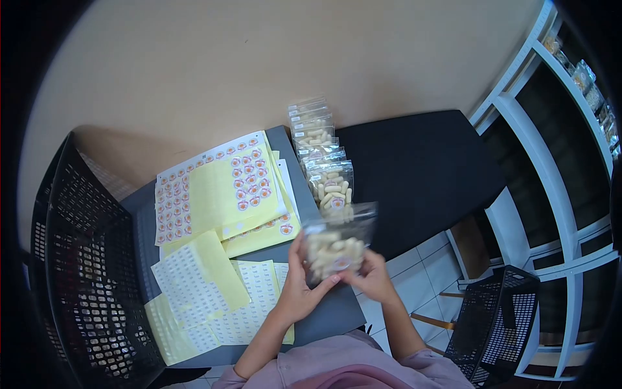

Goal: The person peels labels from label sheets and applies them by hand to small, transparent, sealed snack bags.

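Clear bag of pale pieces (pixel 335 249), blurred, label (pixel 341 262) illegible, grasped by both hands (pixel 299 293), row of bags (pixel 334 188) behind partly hidden

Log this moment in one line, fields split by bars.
left hand: holding bag | right hand: holding same bag | bag: sticker on it | nearby: bag row, sticker sheets

A pale mauve top (pixel 314 358) is worn with a pinker draped cloth (pixel 355 379)
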{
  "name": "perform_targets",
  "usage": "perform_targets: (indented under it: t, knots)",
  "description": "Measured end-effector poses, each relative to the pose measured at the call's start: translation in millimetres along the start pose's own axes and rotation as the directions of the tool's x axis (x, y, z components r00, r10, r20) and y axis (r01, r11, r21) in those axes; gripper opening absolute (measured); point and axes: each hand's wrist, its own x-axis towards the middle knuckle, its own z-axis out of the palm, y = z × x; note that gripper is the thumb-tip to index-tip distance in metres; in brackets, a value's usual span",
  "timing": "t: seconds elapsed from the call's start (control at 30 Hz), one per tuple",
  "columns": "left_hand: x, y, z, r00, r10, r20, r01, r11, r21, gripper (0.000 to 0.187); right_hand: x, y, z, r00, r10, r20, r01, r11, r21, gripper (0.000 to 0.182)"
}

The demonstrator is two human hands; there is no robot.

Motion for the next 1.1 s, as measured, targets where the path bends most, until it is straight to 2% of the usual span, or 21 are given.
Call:
perform_targets:
  t: [0.03, 0.13, 0.17, 0.2, 0.27, 0.33, 0.4, 0.47, 0.53, 0.57, 0.67, 0.9, 1.1]
  knots:
    - [-0.8, 1.2, 1.3, 0.985, 0.168, -0.034, -0.160, 0.973, 0.168, 0.073, 0.9, 1.0, -7.7, 0.990, -0.070, -0.122, 0.075, 0.997, 0.037, 0.045]
    - [-2.9, 11.0, -15.6, 0.985, 0.131, -0.111, -0.121, 0.988, 0.096, 0.072, 9.2, 5.2, -38.0, 0.899, -0.179, -0.400, 0.221, 0.973, 0.063, 0.040]
    - [-3.8, 15.1, -20.9, 0.978, 0.143, -0.155, -0.128, 0.986, 0.104, 0.066, 13.9, 9.3, -47.7, 0.886, -0.177, -0.428, 0.205, 0.978, 0.021, 0.040]
    - [-5.1, 16.4, -26.2, 0.976, 0.147, -0.160, -0.131, 0.986, 0.103, 0.066, 16.6, 19.3, -55.8, 0.889, -0.179, -0.422, 0.206, 0.978, 0.019, 0.040]
    - [-5.8, 18.6, -33.4, 0.964, 0.112, -0.242, -0.099, 0.993, 0.063, 0.060, 24.6, 43.8, -70.3, 0.934, -0.125, -0.334, 0.102, 0.991, -0.085, 0.040]
    - [-7.4, 20.0, -33.6, 0.950, 0.133, -0.282, -0.112, 0.990, 0.087, 0.055, 34.2, 62.2, -67.4, 0.965, -0.121, -0.232, 0.097, 0.989, -0.116, 0.041]
    - [-10.0, 19.3, -35.3, 0.946, 0.131, -0.296, -0.083, 0.982, 0.172, 0.051, 42.3, 68.1, -62.1, 0.988, -0.019, -0.153, -0.008, 0.985, -0.172, 0.042]
    - [-12.8, 17.8, -34.5, 0.941, 0.131, -0.312, -0.081, 0.982, 0.170, 0.051, 52.6, 69.5, -55.8, 0.988, -0.048, -0.148, 0.017, 0.979, -0.203, 0.041]
    - [-15.6, 16.9, -34.6, 0.935, 0.134, -0.329, -0.082, 0.982, 0.169, 0.050, 59.0, 58.5, -49.1, 0.980, -0.092, -0.177, 0.017, 0.923, -0.384, 0.041]
    - [-16.7, 16.8, -35.6, 0.934, 0.125, -0.334, -0.079, 0.986, 0.146, 0.050, 62.0, 59.0, -50.4, 0.971, -0.184, -0.153, 0.078, 0.848, -0.524, 0.041]
    - [-18.0, 18.6, -38.1, 0.929, 0.126, -0.347, -0.083, 0.987, 0.136, 0.049, 67.8, 55.1, -49.6, 0.944, -0.275, -0.182, 0.110, 0.784, -0.611, 0.042]
    - [-21.7, 20.9, -40.1, 0.920, 0.143, -0.364, -0.094, 0.985, 0.148, 0.047, 75.9, 62.9, -53.1, 0.897, -0.340, -0.283, 0.082, 0.757, -0.648, 0.047]
    - [-28.9, 21.0, -43.5, 0.929, 0.143, -0.343, -0.097, 0.984, 0.148, 0.047, 67.3, 61.3, -53.6, 0.952, -0.268, -0.147, 0.091, 0.706, -0.703, 0.068]
